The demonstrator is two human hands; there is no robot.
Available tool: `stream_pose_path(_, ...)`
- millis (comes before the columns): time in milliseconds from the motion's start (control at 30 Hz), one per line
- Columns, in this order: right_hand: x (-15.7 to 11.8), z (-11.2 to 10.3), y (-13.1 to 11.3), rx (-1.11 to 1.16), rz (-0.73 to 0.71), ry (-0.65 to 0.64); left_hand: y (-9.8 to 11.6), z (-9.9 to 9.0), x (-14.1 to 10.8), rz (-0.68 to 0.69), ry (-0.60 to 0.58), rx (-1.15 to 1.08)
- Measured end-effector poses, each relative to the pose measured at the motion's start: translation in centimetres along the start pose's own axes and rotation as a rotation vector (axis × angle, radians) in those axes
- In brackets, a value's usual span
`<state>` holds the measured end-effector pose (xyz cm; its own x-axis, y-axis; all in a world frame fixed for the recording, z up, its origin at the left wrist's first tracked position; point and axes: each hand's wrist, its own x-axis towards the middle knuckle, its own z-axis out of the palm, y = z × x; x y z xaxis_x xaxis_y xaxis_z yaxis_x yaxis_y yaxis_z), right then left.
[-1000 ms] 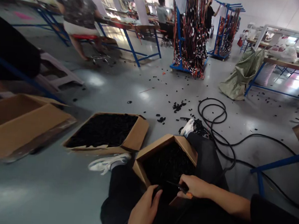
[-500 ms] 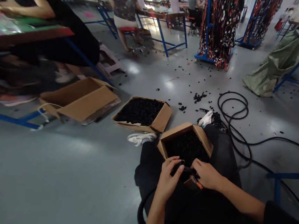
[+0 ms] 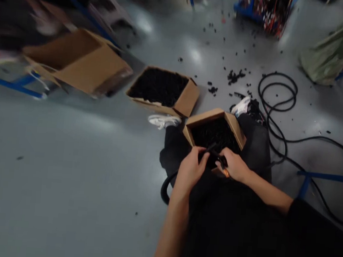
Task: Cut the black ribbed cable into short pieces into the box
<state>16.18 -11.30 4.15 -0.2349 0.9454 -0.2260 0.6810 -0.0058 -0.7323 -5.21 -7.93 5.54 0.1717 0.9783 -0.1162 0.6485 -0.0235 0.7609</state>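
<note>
The left hand (image 3: pixel 190 171) grips a black hose (image 3: pixel 208 149) just beside the right hand (image 3: pixel 234 165) clenching orange-handled cutters (image 3: pixel 224 171).

Glossy grey epoxy floor (image 3: pixel 66 167), scattered black offcuts (image 3: pixel 234 76), loose black cable (image 3: pixel 332 139), blue steel table frame (image 3: pixel 329 177), green woven sack (image 3: pixel 331 54), blue-based hanging rack (image 3: pixel 242 6), overhead light reflecting on floor

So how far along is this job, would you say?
Hard to say. Done, perhaps: the carton on the floor is heaped with small black pieces. In hand: the right hand grips orange-handled snips, the left hand a black piece, over a carton in the lap. Left: that carton looks full, and black bits lie scattered around.
</note>
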Motion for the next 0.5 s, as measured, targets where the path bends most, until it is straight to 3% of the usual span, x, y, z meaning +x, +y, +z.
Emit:
stream_pose_path(100, 0.1, -1.1, -0.4, 0.051, -0.058, -0.032, 0.4, -0.2, -0.7, 0.065, -0.024, -0.045)
stream_pose_path(300, 0.1, -3.1, -1.3, -0.025, -0.434, -0.07, -1.4, -1.1, -2.8, 0.13, -0.181, -0.262)
stream_pose_path(500, -0.8, -4.2, -2.0, -0.097, -0.487, -0.097, -1.8, -1.8, -3.8, 0.182, -0.058, -0.274)
